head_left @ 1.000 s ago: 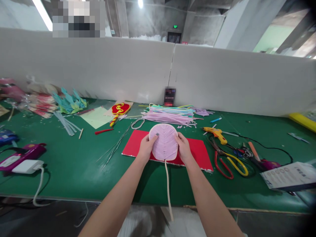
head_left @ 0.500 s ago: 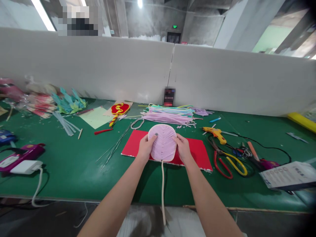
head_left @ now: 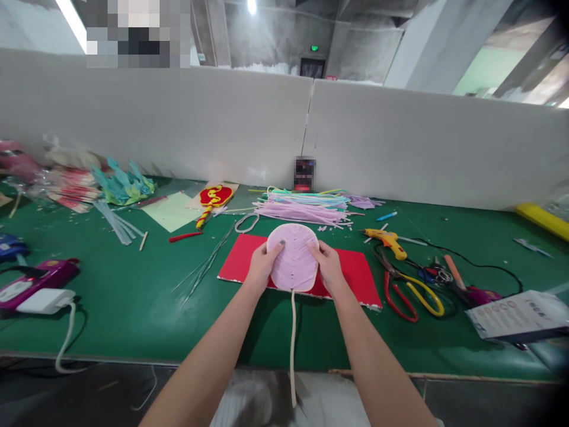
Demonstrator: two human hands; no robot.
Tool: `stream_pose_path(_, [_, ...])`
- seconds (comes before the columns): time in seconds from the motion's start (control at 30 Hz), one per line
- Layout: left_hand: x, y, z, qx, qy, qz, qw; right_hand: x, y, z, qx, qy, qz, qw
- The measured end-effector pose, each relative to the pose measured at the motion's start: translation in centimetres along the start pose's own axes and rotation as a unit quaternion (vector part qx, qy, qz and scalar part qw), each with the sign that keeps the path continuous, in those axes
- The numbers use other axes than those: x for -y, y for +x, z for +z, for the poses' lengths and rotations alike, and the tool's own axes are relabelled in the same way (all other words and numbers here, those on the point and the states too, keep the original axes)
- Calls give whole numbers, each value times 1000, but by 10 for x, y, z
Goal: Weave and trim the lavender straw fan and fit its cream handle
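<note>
A rounded lilac fan (head_left: 293, 261) with a pale rim and a herringbone-like surface is held upright between my two hands. From its bottom edge a long cream stem (head_left: 293, 344) hangs down past the table's front edge. My left hand (head_left: 263, 262) grips the left rim, its thumb on the face. On the opposite rim my right hand (head_left: 328, 264) is closed the same way, thumb laid over the lilac surface. Behind and below the fan lies a red board (head_left: 355, 276) with a ragged white front edge.
Lilac and blue pipe cleaners (head_left: 306, 210) lie in a pile behind the board. To the right are a yellow glue gun (head_left: 386, 240), scissors (head_left: 413, 293) and a white box (head_left: 515, 314). Thin wires (head_left: 207, 267), a red-and-yellow fan (head_left: 215, 197) and a purple power strip (head_left: 48, 281) are leftward.
My right thumb has slid a little further inward over the lilac face. The fan and my left hand stay nearly where they were.
</note>
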State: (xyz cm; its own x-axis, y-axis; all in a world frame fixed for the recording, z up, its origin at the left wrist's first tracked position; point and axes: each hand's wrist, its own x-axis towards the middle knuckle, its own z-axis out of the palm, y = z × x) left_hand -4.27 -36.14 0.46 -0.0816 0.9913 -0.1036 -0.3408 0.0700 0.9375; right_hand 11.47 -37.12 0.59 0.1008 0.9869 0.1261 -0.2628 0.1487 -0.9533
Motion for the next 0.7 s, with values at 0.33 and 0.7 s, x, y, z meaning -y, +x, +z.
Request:
stream_pose_path(0.33, [0, -1, 0, 8, 13, 30, 999, 3, -1, 1, -21, -7, 12, 1000])
stream_pose_path(0.7, [-5, -6, 1, 57, 7, 40, 998, -3, 2, -3, -7, 19, 83, 996])
